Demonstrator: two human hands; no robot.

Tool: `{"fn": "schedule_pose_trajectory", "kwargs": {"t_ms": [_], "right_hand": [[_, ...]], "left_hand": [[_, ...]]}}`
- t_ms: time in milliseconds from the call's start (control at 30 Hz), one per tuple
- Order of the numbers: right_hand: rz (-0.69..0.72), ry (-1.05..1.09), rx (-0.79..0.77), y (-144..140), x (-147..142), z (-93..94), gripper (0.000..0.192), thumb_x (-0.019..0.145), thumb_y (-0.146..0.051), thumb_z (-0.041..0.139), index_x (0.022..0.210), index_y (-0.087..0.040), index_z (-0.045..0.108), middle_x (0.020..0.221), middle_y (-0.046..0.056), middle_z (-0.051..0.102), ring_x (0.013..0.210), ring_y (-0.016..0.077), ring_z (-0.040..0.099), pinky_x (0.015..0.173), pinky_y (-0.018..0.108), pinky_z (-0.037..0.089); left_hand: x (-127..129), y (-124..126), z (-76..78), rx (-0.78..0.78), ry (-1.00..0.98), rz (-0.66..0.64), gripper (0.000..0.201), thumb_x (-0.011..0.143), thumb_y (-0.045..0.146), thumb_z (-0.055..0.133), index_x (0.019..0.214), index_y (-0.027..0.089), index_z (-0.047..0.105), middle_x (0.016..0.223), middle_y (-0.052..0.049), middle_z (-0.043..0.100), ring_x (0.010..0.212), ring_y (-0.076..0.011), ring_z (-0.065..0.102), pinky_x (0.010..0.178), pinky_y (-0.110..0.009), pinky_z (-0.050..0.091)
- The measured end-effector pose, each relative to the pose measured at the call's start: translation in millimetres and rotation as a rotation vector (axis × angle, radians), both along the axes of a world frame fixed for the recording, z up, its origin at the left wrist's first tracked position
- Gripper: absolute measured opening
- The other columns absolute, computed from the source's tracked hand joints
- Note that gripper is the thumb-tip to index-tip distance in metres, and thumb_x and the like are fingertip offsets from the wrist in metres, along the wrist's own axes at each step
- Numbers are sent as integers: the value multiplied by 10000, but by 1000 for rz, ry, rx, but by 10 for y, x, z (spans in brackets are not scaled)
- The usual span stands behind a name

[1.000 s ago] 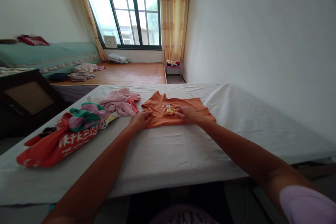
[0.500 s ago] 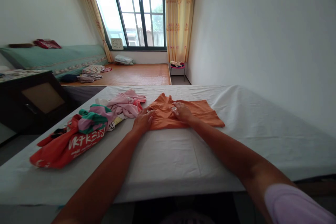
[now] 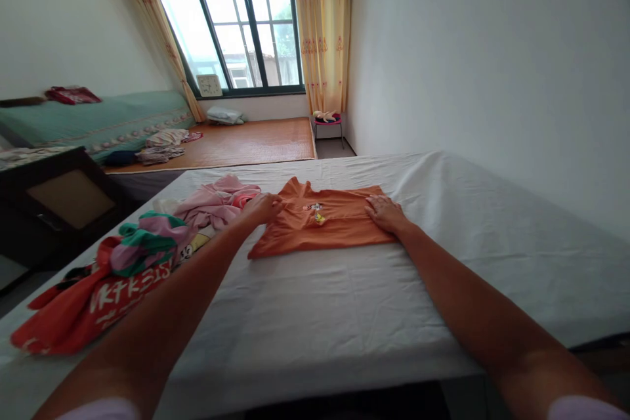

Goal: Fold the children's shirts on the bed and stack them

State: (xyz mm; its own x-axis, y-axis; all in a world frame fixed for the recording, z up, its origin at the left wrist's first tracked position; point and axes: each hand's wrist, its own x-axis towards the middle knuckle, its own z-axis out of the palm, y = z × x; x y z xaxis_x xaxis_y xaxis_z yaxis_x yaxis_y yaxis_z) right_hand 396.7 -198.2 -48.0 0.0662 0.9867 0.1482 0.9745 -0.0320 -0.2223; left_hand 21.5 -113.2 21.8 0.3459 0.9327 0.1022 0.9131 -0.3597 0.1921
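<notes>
An orange shirt [image 3: 322, 226] lies flat on the white sheet [image 3: 344, 315] of the bed, a small cartoon print just beyond the midpoint between the two hands. The left hand [image 3: 260, 207] rests on the shirt's left shoulder edge, its fingers [image 3: 273, 202] released and lying loosely on the cloth. The right hand [image 3: 386, 213] lies palm down on the shirt's right edge, its fingers [image 3: 375, 205] spread flat and gripping nothing. Just left of the left fingers sits a crumpled pink garment [image 3: 214, 205], touching the shirt. Further left and nearer the person lies a heap of red, green and pink clothes [image 3: 103, 272]. Well beyond the fingers stand a window [image 3: 236, 33] and yellow curtains [image 3: 322, 26].
</notes>
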Motion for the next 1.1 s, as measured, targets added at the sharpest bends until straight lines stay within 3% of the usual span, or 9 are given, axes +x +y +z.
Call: {"fn": "schedule_pose_trajectory", "kwargs": {"t_ms": [133,333,467,533,633,733,833,933,1100], "right_hand": [[10,22,28,36,60,-11,465,951,-402,385,1358,-213,509,1481,65,441,1354,239,371,1120,463,274],[43,36,57,18,89,3,438,934,-394,423,1322,-226,536,1449,53,482,1321,235,406,1100,446,306],[43,59,86,21,90,24,403,916,-384,459,1276,-240,569,1422,46,511,1299,245,429,1084,468,325],[25,113,102,47,112,26,361,911,-365,464,1219,-244,607,1361,45,568,1247,243,482,1052,455,370],[-59,246,155,106,194,19,363,905,-318,446,1221,-234,604,1248,60,639,1144,238,555,987,412,438],[-129,325,273,139,305,12,528,841,-219,469,1369,-199,480,1330,88,574,1165,247,535,1011,404,425],[-135,298,296,103,384,27,724,766,-150,490,1472,-194,339,1471,100,421,1281,285,431,1055,458,373],[-32,259,284,16,407,84,730,745,-130,488,1461,-222,372,1504,77,377,1350,285,349,1081,484,326],[284,452,263,-132,404,234,354,653,-112,541,945,-188,725,1199,74,657,1174,238,539,1062,392,362]], "left_hand": [[236,461,-20,-41,-86,142,416,818,299,557,1191,129,630,1205,-147,658,1154,-276,584,934,-302,427],[504,746,-224,-93,-231,178,390,753,328,630,1095,140,643,966,-104,713,896,-234,657,744,-274,479],[661,702,-120,-163,-449,170,369,707,251,628,1051,126,667,761,-45,688,683,-172,631,598,-232,457],[659,568,41,-190,-547,37,306,705,257,614,973,131,694,715,-24,664,626,-147,600,567,-221,444],[479,203,323,-243,-656,-305,245,693,321,651,858,149,709,708,-15,639,634,-136,582,583,-218,450],[180,-236,457,-380,-476,-572,175,703,350,670,736,187,722,803,-42,658,763,-163,613,705,-244,489],[-46,-542,318,-405,-401,-579,173,735,361,650,705,211,731,894,-63,667,847,-184,627,804,-276,502],[-122,-648,26,-367,-526,-483,212,741,394,643,680,199,702,907,-70,667,872,-198,635,833,-311,519],[-123,-641,-231,-368,-671,-428,324,706,368,702,969,180,687,1047,-78,675,982,-218,636,890,-345,518]]}}
